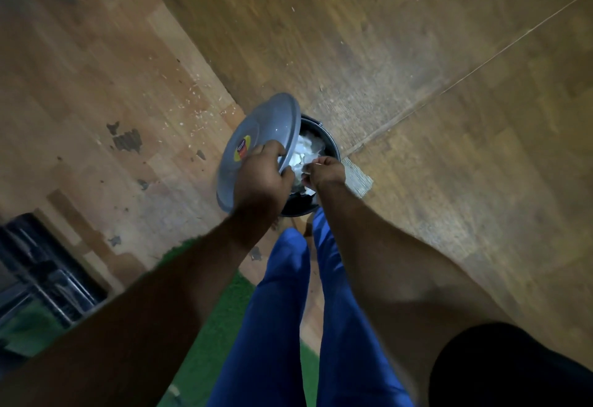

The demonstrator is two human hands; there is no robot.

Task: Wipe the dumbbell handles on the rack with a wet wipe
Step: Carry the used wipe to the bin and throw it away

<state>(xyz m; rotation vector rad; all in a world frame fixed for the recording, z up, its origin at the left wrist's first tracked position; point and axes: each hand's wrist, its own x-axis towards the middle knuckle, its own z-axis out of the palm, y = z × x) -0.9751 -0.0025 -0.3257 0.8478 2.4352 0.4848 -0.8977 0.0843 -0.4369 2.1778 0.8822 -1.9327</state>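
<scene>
A crumpled white wipe [307, 165] is pinched in the right hand [327, 171], directly over the open bin [330, 146], which holds more white scraps. The left hand [261, 175] grips the rim of the grey lid [256, 137], tilted up at the bin's left side. The bin stands on a worn wooden floor [417, 53]; blue trousers [282, 310] and green matting [199, 358] lie below it.
</scene>
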